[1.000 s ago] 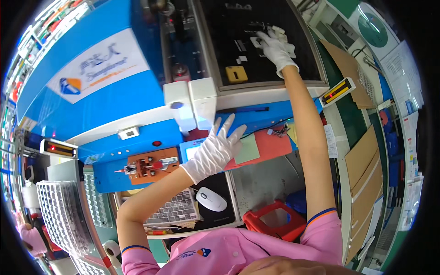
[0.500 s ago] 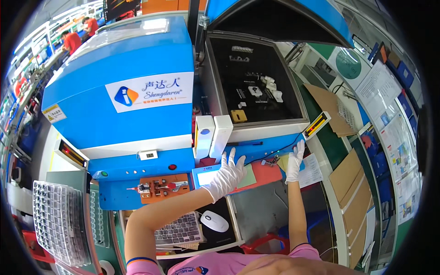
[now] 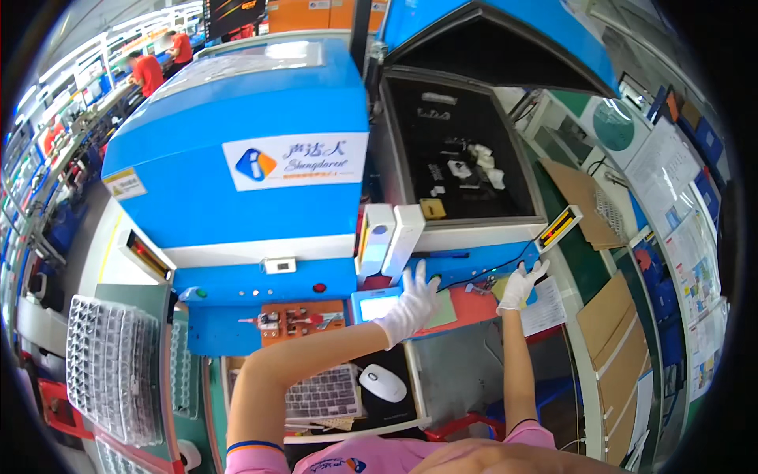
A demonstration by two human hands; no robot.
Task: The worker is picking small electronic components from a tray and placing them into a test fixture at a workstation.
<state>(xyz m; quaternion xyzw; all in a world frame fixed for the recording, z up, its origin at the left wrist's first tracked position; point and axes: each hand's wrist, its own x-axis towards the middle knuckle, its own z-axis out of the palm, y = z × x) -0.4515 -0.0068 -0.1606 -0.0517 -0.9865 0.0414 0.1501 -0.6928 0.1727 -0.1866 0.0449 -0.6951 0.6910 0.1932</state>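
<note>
My left hand [image 3: 412, 306], in a white glove, has its fingers stretched apart before the blue machine's front panel, beside two white upright posts [image 3: 404, 237]. Below its wrist is a small screen unit with a blue frame [image 3: 367, 306]. My right hand [image 3: 519, 287], also gloved, spreads its fingers near the panel's right end, by a yellow sheet [image 3: 500, 289]. Neither hand holds anything visible; whether the fingertips touch the panel cannot be told. Between the hands lie a green pad [image 3: 444, 310], a red mat [image 3: 472, 308] and a small metal fixture [image 3: 478, 289].
An orange fixture block [image 3: 302, 321] sits left of the screen. Nearer me are a keyboard [image 3: 324, 393] and white mouse [image 3: 383, 383]. Stacked clear trays [image 3: 110, 371] stand at left. White parts [image 3: 485, 162] lie in the machine's raised-lid black bay [image 3: 462, 197]. Cardboard [image 3: 616, 324] leans at right.
The whole view has shifted, moving the scene rightward in the picture. My right hand's fingers have spread and swung to the right. My left hand keeps its place beside the posts.
</note>
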